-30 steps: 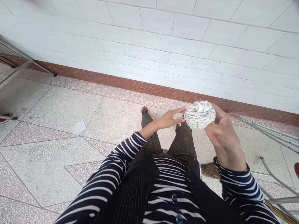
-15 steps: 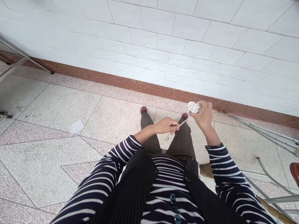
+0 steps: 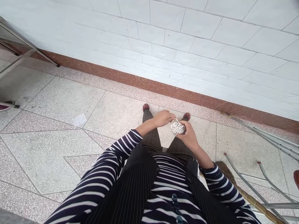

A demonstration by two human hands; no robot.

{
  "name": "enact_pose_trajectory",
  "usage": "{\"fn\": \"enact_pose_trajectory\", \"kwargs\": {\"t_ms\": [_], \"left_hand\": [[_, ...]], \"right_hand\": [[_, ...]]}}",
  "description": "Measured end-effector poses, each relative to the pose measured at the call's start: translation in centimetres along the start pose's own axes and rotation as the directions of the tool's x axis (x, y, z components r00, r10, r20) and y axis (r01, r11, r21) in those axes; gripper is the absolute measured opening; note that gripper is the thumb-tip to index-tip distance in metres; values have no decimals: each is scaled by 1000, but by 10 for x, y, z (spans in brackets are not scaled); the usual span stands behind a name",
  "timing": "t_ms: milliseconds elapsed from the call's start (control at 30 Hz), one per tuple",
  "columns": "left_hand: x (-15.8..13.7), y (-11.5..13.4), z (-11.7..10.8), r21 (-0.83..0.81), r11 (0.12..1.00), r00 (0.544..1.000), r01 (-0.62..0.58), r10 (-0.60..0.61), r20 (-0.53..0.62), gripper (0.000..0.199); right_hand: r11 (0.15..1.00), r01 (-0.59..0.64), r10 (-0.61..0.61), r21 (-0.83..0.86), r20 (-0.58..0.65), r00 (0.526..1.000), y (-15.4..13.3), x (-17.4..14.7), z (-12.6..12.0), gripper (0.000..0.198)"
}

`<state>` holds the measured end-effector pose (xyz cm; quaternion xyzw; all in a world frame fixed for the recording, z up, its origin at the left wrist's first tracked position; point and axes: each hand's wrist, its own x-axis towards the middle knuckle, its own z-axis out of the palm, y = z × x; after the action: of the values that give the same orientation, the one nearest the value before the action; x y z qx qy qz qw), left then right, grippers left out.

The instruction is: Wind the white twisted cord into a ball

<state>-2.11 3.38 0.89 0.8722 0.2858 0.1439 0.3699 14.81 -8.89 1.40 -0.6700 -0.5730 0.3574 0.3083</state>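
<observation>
A whitish ball of cord (image 3: pixel 177 128) is held in front of my legs, over the floor. My right hand (image 3: pixel 188 134) is wrapped round its right side, with the thumb below and the fingers above. At the upper left of the ball, my left hand (image 3: pixel 165 118) pinches the loose strand of cord (image 3: pixel 173 118) close to the winding. The two hands are near each other, with only a short length of strand between them. Part of the ball is hidden behind my right fingers.
A tiled white wall (image 3: pixel 168 40) rises ahead above a red-brown skirting (image 3: pixel 130 80). White paper (image 3: pixel 79 120) lies on the floor to the left. Metal table legs (image 3: pixel 44 57) stand at far left. On the right are folded metal poles (image 3: pixel 263 133), a chair frame (image 3: pixel 247 177) and a straw broom (image 3: pixel 225 171).
My right hand has come left and down with the ball, close to my left hand. The stretched strand between them is now much shorter. My left hand has risen slightly.
</observation>
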Motion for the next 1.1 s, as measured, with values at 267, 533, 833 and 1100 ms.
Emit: {"fn": "enact_pose_trajectory", "kwargs": {"t_ms": [267, 533, 833, 1100], "left_hand": [[-7, 2, 25, -292, 954, 997, 73, -64, 40, 25], [-25, -5, 41, 59, 987, 988, 148, -144, -53, 24], [-31, -1, 85, 67, 956, 954, 287, -292, 72, 15], [-60, 23, 81, 294, 954, 995, 52, -75, 68, 27]], "right_hand": [[790, -289, 226, 540, 181, 957, -22, -8, -12, 58], [636, -465, 358, 616, 299, 885, -17, -14, -17, 53], [736, -265, 305, 623, 44, 951, -23, -14, -14, 51], [981, -98, 141, 169, -269, 953, 23, 5, 15, 54]]}}
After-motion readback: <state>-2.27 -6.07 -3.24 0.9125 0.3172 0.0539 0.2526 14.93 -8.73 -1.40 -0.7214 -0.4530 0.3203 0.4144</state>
